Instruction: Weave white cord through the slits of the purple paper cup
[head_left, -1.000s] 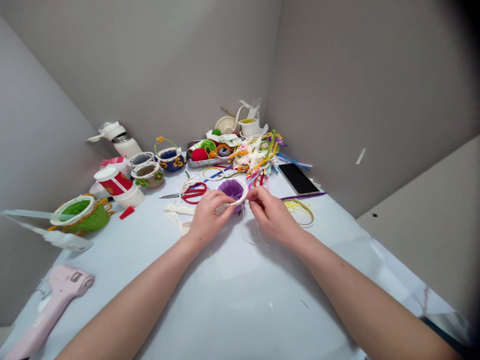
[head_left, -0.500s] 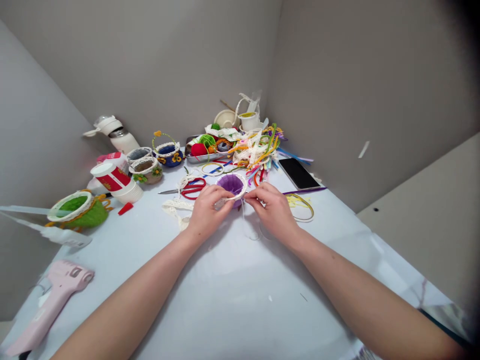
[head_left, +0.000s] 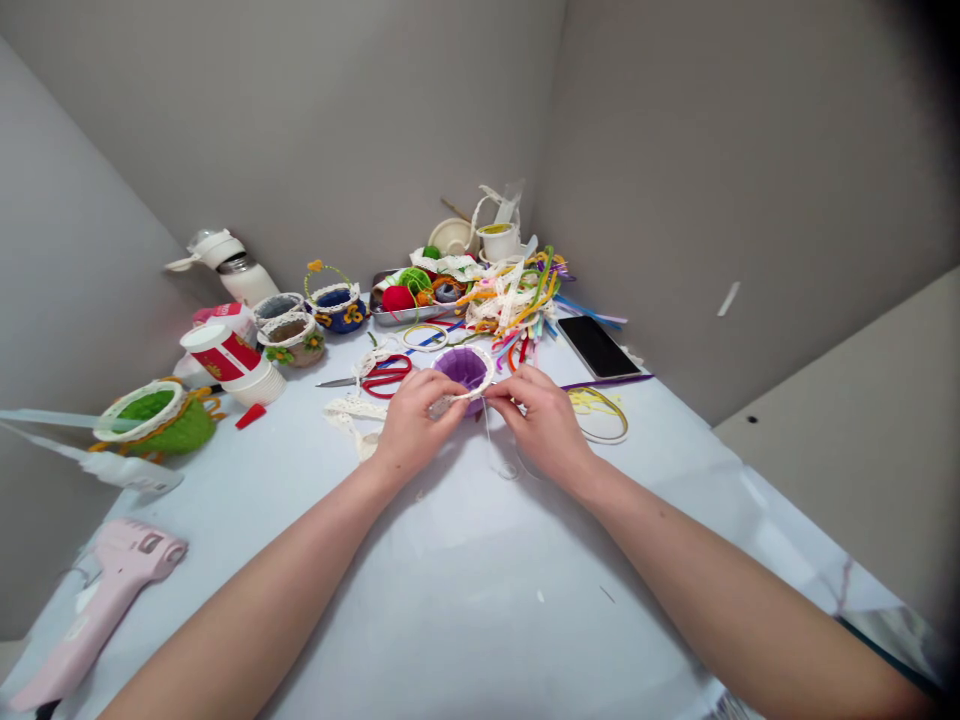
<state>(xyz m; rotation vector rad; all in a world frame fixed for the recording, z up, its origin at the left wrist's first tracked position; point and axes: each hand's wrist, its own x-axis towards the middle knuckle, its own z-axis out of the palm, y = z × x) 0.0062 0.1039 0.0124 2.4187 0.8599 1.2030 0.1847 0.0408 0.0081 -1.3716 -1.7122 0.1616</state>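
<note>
A small purple yarn cup (head_left: 463, 368) with a white lace rim sits between my hands on the pale table (head_left: 465, 590). My left hand (head_left: 414, 425) is closed on the cup's near left side, fingers pressed to the lace. Pinching the lace at the cup's right rim is my right hand (head_left: 541, 420), with a thin thread hanging below it.
Red scissors (head_left: 379, 378) and loose lace lie just left of the cup. A metal tray (head_left: 409, 315) of yarn and a heap of coloured strips (head_left: 517, 300) fill the far corner. A phone (head_left: 596, 347) lies right, finished little baskets (head_left: 315, 320) left, a pink glue gun (head_left: 97, 595) near left.
The view shifted slightly; my hands and the cup sit a little higher in frame. My right hand has edged closer to the cup's rim. Both grips are unchanged.
</note>
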